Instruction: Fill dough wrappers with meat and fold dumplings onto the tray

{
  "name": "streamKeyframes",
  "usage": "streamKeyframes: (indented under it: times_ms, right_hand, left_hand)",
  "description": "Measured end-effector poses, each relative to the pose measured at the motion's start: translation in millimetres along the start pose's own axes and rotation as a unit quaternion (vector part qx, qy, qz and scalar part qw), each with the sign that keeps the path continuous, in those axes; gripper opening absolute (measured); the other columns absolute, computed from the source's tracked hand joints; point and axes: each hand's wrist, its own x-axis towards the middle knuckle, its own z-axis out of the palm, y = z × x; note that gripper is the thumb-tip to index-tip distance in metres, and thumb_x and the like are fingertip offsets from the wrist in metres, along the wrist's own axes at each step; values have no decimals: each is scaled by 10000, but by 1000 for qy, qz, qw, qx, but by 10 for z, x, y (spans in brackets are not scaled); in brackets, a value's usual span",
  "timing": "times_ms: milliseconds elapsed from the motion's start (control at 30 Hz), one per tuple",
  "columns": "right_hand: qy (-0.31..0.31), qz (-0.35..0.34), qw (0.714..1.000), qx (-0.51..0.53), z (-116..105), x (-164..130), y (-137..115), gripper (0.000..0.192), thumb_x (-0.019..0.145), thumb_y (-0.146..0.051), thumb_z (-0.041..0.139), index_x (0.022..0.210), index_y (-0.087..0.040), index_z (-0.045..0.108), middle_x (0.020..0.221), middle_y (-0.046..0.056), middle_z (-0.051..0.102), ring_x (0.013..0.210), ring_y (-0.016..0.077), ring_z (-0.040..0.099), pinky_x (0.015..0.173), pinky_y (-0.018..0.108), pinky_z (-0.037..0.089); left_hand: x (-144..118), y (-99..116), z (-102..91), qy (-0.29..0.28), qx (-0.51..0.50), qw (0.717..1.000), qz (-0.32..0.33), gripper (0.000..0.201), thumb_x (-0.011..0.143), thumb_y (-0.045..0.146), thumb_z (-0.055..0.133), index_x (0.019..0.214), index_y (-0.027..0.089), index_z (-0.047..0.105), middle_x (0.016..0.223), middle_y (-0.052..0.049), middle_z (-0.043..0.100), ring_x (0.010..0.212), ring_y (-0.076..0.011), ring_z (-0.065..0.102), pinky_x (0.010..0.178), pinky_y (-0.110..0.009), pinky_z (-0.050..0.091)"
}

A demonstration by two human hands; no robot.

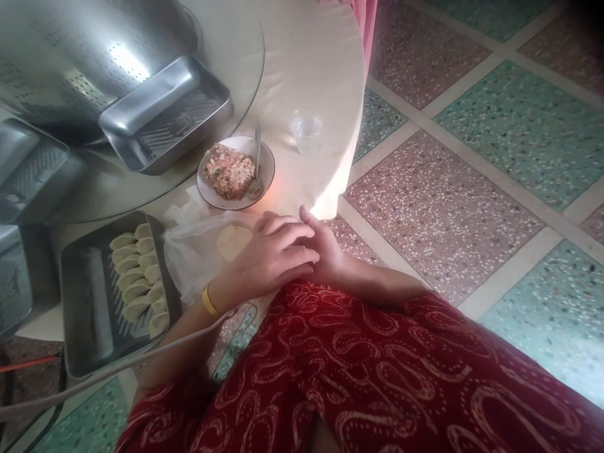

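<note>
My left hand (283, 255), with a yellow band on the wrist, curls its fingers over my right palm. Opposite it, my right hand (328, 248) is cupped with the thumb raised. Both hands meet above my lap at the table's edge, and whatever lies between them is hidden. Beside the left hand, a clear plastic bag (191, 251) holds pale round dough wrappers (234, 241). Just beyond the hands stands a bowl (202, 185) of minced filling (229, 171), with a spoon (257, 154) in it. Several folded dumplings (136, 289) lie in rows in a dark metal tray (75, 302) at left.
A glass turntable (240, 69) carries a large perforated metal pot (94, 56) and an upturned-looking steel tray (165, 113). More trays (23, 163) sit at far left. A clear cup (306, 129) stands near the table's right edge. A cable (141, 357) crosses below my left forearm.
</note>
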Motion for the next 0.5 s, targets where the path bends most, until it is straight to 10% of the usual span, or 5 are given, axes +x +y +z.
streamKeyframes:
  times_ms: [267, 500]
  right_hand:
    - [-53, -50, 997, -35, -102, 5, 49, 623, 913, -714, 355, 1206, -215, 586, 997, 67, 661, 1071, 228, 628, 938, 408, 542]
    - [-6, 3, 1000, 13, -55, -56, -49, 608, 957, -671, 288, 1241, -210, 564, 757, 8, 621, 676, 153, 603, 590, 264, 534]
  left_hand:
    - [35, 29, 123, -13, 1, 999, -34, 184, 940, 458, 573, 876, 331, 690, 1109, 31, 672, 1044, -213, 575, 895, -392, 492]
    - [-30, -35, 56, 84, 39, 995, 24, 220, 939, 396, 608, 1084, 233, 631, 1095, -47, 649, 1049, -221, 597, 950, -437, 482]
